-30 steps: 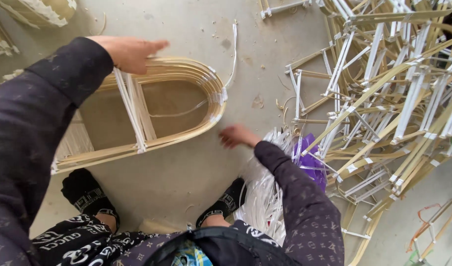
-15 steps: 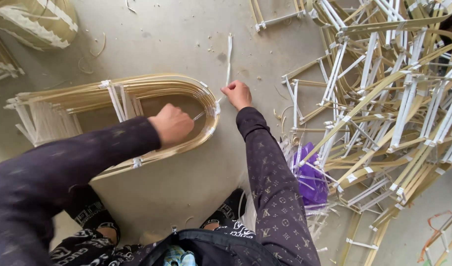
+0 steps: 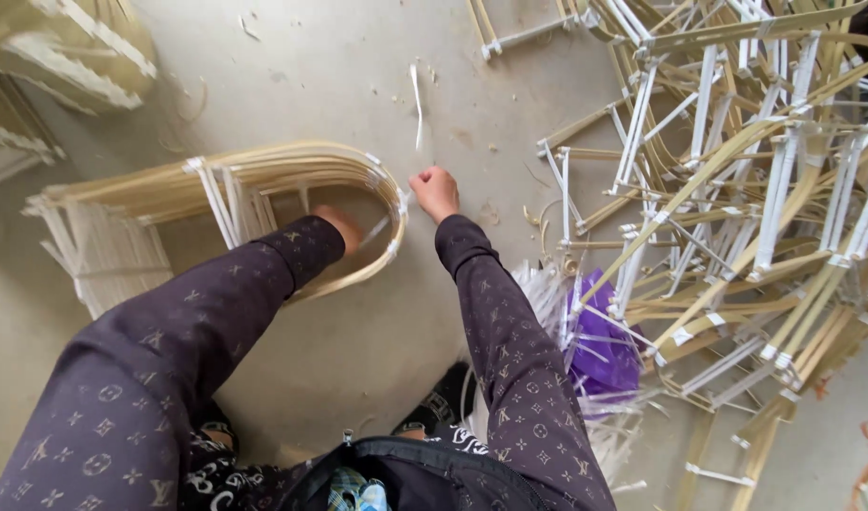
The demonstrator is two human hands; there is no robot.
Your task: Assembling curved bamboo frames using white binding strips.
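A U-shaped bundle of bent pale bamboo strips lies on the concrete floor, bound in places with white plastic straps. My left hand reaches inside the curved end of the bundle and is mostly hidden by my dark patterned sleeve. Fingers closed, my right hand pinches a white plastic strap just outside the curve; the strap's free end rises from the fist and away across the floor.
A large heap of strapped bamboo frames fills the right side. White straps with a purple bag lie by my right arm. More bamboo bundles sit top left. My feet and a dark pouch are below.
My left hand moved from the bundle's top edge down inside its curved end. My right hand came up from the strap pile to the curve, holding a white strap.
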